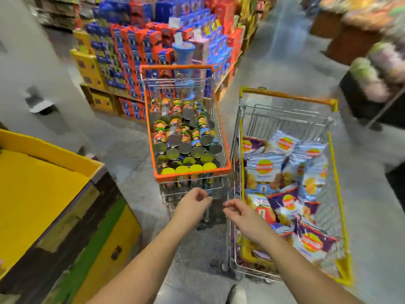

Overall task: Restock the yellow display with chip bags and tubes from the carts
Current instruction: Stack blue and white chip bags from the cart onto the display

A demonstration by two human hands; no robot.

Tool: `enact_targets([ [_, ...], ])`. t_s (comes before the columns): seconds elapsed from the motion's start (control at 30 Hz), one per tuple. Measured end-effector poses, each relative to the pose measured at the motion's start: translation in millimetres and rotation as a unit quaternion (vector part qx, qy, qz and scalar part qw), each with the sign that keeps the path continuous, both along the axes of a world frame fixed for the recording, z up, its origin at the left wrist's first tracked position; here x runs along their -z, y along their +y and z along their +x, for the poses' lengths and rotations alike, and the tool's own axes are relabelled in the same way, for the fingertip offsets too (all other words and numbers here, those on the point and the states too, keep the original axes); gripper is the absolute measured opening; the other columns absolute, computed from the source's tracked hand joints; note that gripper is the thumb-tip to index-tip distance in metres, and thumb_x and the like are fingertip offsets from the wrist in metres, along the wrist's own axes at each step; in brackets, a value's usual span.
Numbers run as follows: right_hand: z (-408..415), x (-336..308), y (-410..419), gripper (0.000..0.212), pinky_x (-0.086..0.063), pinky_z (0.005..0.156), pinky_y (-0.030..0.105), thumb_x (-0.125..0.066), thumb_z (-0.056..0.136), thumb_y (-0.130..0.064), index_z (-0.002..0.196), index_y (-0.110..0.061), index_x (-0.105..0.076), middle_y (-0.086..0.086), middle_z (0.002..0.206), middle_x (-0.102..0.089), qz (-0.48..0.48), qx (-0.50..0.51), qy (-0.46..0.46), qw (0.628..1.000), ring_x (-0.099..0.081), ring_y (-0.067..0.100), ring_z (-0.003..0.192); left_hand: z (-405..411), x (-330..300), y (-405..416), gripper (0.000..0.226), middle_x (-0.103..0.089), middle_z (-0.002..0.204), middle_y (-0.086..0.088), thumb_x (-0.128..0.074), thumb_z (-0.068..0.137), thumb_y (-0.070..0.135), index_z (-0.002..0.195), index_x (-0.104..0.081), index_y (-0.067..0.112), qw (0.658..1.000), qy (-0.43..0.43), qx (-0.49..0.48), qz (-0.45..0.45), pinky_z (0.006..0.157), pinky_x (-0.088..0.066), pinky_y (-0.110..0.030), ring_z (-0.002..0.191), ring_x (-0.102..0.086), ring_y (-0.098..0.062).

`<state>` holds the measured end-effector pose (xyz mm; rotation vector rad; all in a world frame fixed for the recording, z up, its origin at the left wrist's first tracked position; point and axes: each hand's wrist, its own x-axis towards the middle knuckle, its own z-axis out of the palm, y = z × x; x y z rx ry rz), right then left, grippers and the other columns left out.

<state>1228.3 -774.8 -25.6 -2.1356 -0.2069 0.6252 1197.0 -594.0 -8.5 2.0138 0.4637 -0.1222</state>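
Yellow display (37, 189) off to the far left of the left hand (192, 201), flat top bare and bright, raised rim along its far edge. Chip tubes (184, 139) straight ahead of both hands, packed on their sides in the orange-rimmed cart (225, 150), round ends facing back, yellow lids in the nearest row. Chip bags (285, 178) just right of the right hand (238, 212), heaped loosely in the yellow-rimmed cart (335, 154), mostly pale blue and purple packs. Carts side by side, nearly touching.

Left hand out in front of the orange-rimmed cart's near wire end, fingers loosely curled, nothing held. Right hand level with it and a little nearer the body, beside the yellow-rimmed cart's left wall, fingers likewise half curled and empty. Hands close together, not touching. Both forearms bare, reaching forward from the bottom edge.

Beyond the hands, past the tube cart, stacked red, blue and yellow boxes (140, 47) on low shelving. Grey floor (274, 51) running away up the aisle. Shoe tip (237, 295) below the forearms. Much of the edges blurred.
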Motion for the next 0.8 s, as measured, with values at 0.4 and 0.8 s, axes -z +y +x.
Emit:
enact_targets([
  [0.4,175.6,27.9,-254.3,0.028,-0.037,0.084,0.017,-0.061,0.09,-0.009,0.118,-0.012,-0.063,0.004,0.11,-0.061,-0.176,0.051,-0.12,0.976,-0.057,0.022,0.107,179.7,11.0,-177.5,0.01,-0.062,0.088,-0.003,-0.058,0.093,0.024,0.1,-0.058,0.017,0.994,0.022,0.094,0.052,0.052,-0.037,-0.017,0.062,-0.052,-0.01],
  [0.8,338.4,12.9,-323.1,0.067,-0.029,0.107,0.047,-0.048,0.095,-0.013,0.152,-0.029,-0.017,-0.002,0.156,-0.028,-0.519,-0.192,-0.204,0.807,-0.022,0.023,0.143,278.7,31.8,-185.7,0.076,-0.044,0.144,0.002,-0.061,0.085,0.06,0.144,-0.032,0.021,0.894,0.076,0.236,0.373,0.107,-0.026,-0.047,0.133,-0.041,-0.024],
])
